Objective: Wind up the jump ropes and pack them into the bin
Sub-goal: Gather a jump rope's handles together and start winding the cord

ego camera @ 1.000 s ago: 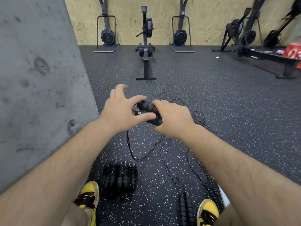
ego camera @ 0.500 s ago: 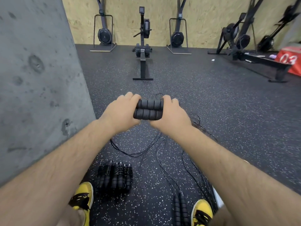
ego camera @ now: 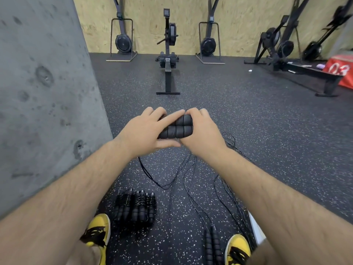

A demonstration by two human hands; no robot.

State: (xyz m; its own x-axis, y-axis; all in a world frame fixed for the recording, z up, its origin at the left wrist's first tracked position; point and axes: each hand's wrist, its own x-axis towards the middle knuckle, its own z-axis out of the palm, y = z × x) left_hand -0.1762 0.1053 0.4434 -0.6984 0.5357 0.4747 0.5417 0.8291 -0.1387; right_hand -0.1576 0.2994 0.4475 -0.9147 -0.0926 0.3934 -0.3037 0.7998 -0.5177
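Observation:
Two black ribbed jump-rope handles (ego camera: 176,128) lie side by side, held level in front of me. My left hand (ego camera: 146,131) grips their left end, its fingers reaching over the top. My right hand (ego camera: 200,131) grips the right end. The thin black rope (ego camera: 152,178) hangs from the handles and loops over the floor. Wound-up jump ropes (ego camera: 135,207) lie bundled on the floor by my left shoe. Another pair of handles (ego camera: 213,245) lies by my right shoe, with loose cords (ego camera: 229,197) trailing away. A white edge (ego camera: 257,230), possibly the bin, shows under my right arm.
A grey concrete wall (ego camera: 42,92) stands close on the left. A rowing machine (ego camera: 168,60) sits straight ahead, more machines line the plywood back wall, and a red box (ego camera: 342,71) is at far right. My yellow shoes (ego camera: 97,234) are at the bottom.
The two handles were brought together parallel and level. My left hand, first spread, closed on the left end and now reaches further over the handles.

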